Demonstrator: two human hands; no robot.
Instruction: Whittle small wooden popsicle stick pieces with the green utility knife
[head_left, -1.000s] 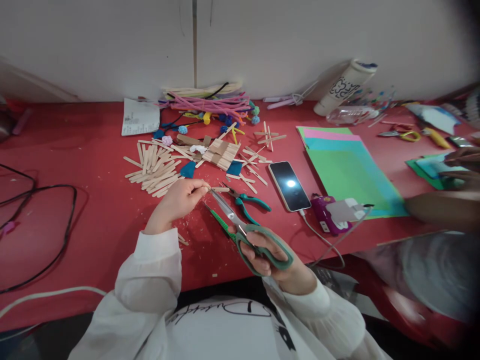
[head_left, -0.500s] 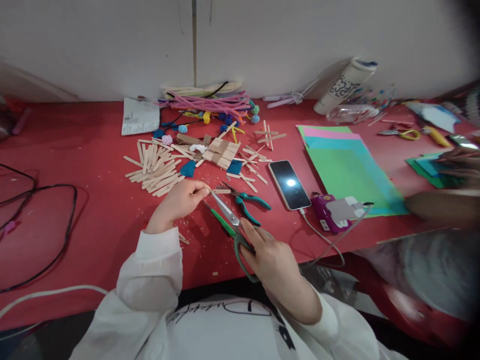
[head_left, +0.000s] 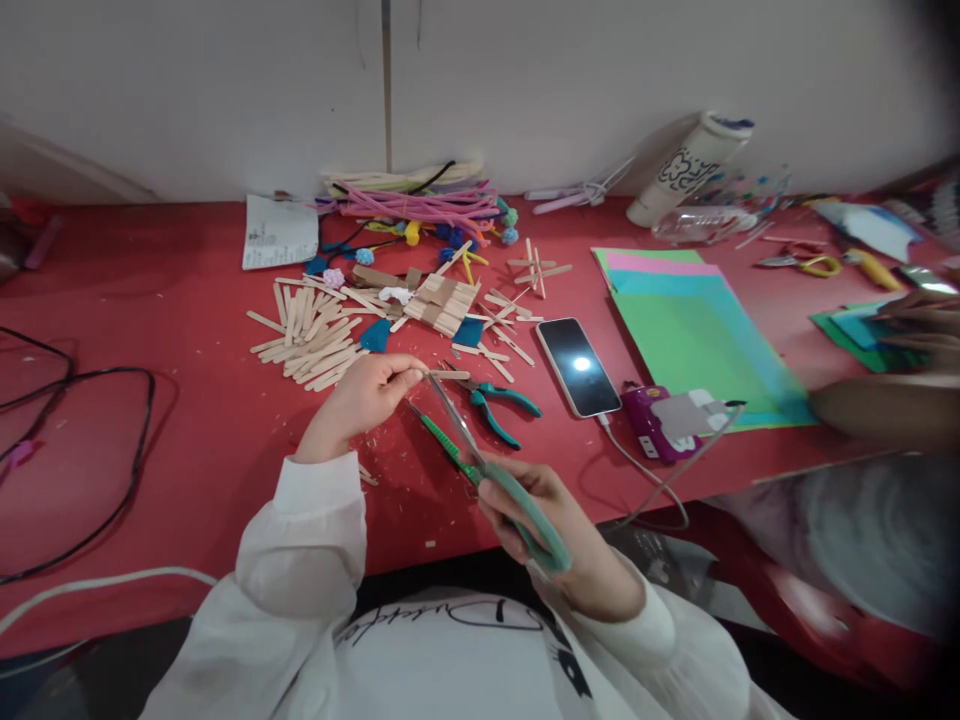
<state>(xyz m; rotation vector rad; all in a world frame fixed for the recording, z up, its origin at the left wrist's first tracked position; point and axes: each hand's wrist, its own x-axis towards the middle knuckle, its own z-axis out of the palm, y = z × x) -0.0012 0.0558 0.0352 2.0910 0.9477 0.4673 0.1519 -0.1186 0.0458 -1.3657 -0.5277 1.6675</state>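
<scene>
My left hand (head_left: pixel 375 392) pinches one end of a wooden craft stick (head_left: pixel 451 375), which points to the right. In my right hand (head_left: pixel 555 520) are scissors with green handles (head_left: pixel 529 510), turned on edge. Their blades reach up to the stick close to my left fingertips. Beneath the scissors lies a green-handled tool with a thin tip (head_left: pixel 442 440). Teal-handled pliers (head_left: pixel 499 400) rest just behind the blades. A heap of craft sticks (head_left: pixel 311 335) lies beyond my left hand, and a panel of joined sticks (head_left: pixel 442 303) lies to its right.
A phone (head_left: pixel 579 367) on a cable lies beside a purple adapter (head_left: pixel 652 425). Coloured paper sheets (head_left: pixel 675 340), a tumbler (head_left: pixel 686 170) and a plastic bottle (head_left: pixel 701 226) stand or lie to the right. Another person's hand (head_left: pixel 926 330) is at far right. Pipe cleaners (head_left: pixel 420 203) lie along the wall.
My right hand has rolled the scissors from flat onto their edge, so the handles now face up. The left hand still holds the craft stick in nearly the same spot.
</scene>
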